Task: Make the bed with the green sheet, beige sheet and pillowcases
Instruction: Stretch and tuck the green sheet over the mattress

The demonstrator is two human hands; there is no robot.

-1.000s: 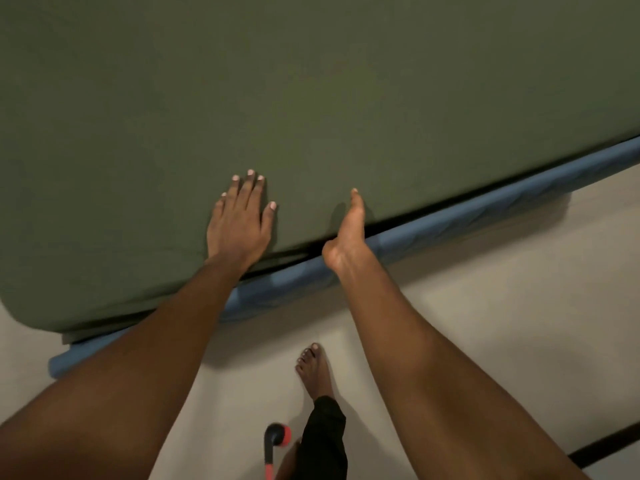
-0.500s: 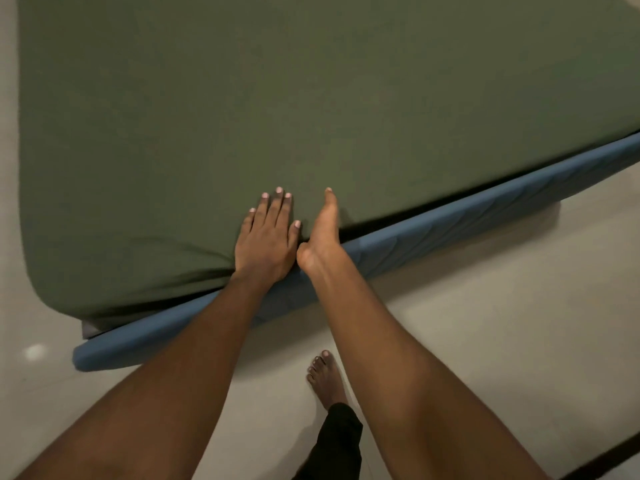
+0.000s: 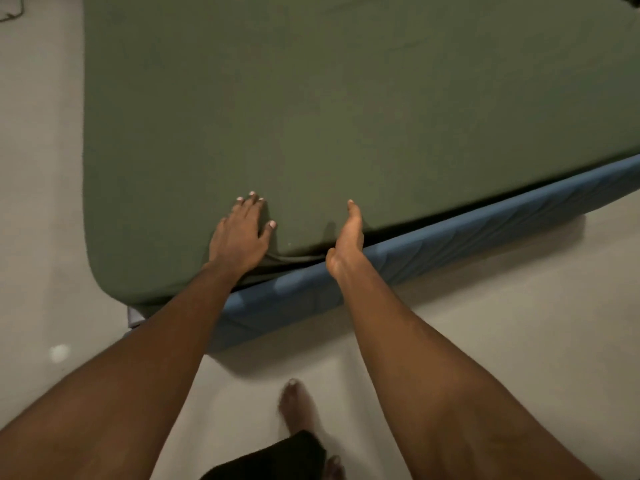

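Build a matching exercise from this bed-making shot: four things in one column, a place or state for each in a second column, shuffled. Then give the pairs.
Things
1. left hand
2. right hand
3. green sheet
4. blue bed base

Places or states
a. spread smooth over the whole top
b. flat, palm down on the sheet
c. runs below the sheet's near edge
d. turned on edge where the sheet meets the base

Pairs: 1-b, 2-d, 3-a, 4-c

Bare arms and feet; black trousers; nails perhaps painted.
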